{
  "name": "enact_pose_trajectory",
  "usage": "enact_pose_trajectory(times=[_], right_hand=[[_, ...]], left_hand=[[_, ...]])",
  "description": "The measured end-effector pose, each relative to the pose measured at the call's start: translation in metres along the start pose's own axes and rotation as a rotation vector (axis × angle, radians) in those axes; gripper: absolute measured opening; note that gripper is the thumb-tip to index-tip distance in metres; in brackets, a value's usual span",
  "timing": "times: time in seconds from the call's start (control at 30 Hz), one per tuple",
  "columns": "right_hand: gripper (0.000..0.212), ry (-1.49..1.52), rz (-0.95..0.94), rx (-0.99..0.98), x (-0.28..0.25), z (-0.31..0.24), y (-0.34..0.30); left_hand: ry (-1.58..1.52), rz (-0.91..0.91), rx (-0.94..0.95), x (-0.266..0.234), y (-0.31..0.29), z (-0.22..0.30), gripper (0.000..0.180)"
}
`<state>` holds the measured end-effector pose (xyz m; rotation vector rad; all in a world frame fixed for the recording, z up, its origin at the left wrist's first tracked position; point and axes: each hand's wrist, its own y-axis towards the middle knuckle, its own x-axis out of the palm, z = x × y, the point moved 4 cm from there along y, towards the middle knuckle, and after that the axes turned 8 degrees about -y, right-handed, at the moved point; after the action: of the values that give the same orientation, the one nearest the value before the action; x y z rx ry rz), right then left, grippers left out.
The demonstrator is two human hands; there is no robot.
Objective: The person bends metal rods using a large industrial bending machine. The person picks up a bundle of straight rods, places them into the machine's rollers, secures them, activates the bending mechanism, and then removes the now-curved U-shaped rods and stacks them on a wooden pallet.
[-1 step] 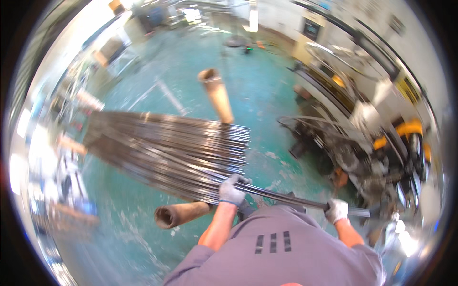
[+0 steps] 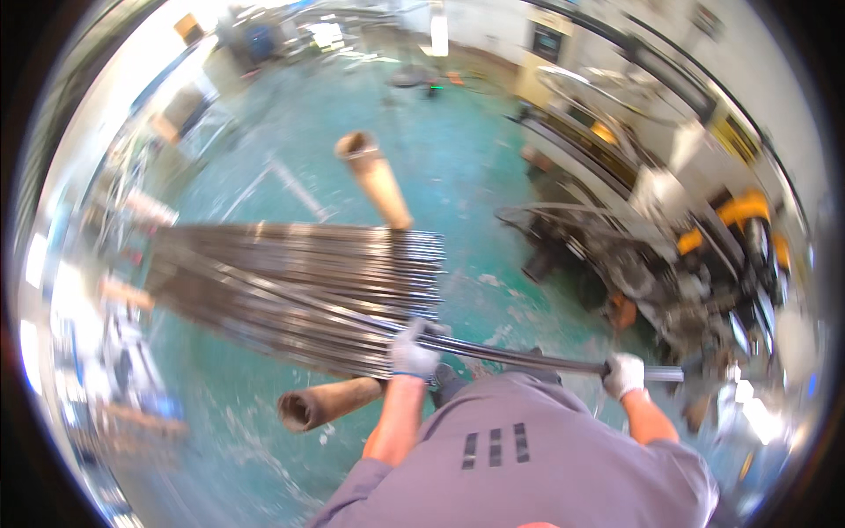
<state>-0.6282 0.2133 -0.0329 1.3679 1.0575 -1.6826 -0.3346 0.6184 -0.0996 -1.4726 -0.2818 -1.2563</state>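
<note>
On my feed, the held rods [image 2: 519,355] run roughly 9:30 to 3:30, lying over the rod pile [image 2: 290,308], near ends jutting out at about 4 o'clock. Slim, dark, glossy metal, slightly bowed in view. Left hand [image 2: 414,352] grasps them mid-run; right hand [image 2: 624,377] clenches near those ends. Versus earlier frame: pile and left hand sit slightly further toward 9 o'clock.

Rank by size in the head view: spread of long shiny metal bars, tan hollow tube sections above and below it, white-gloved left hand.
Largest: spread of metal bars
Middle: upper tube section and lower tube section, too alike to rank
Smallest: left hand
</note>
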Motion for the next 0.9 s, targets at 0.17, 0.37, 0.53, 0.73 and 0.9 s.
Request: enact_pose_trajectory(times=[0.17, 0.37, 0.53, 0.73, 0.9], right_hand=[[0.004, -0.003, -0.031, 0.372, 0.023, 0.161, -0.065], [0.027, 0.733, 0.476, 1.419, 0.113, 0.277, -0.150], [0.025, 2.490, 0.677, 0.927, 0.124, 0.220, -0.063], [0.023, 2.624, 1.073, 0.995, 0.083, 0.295, -0.047], [0.031, 2.662, 1.436, 0.735, 0.038, 0.341, -0.026]], left_hand=[[0.072, -0.228, 0.213, 0.111, -0.028, 0.074, 0.011], [0.304, -0.395, 0.195, 0.223, -0.042, -0.060, 0.011], [0.374, -0.489, 0.006, 0.277, -0.010, -0.221, 0.015], [0.542, -0.782, -0.140, 0.386, -0.012, -0.311, 0.024], [0.527, -0.801, -0.230, 0.435, 0.037, -0.321, 0.031]])
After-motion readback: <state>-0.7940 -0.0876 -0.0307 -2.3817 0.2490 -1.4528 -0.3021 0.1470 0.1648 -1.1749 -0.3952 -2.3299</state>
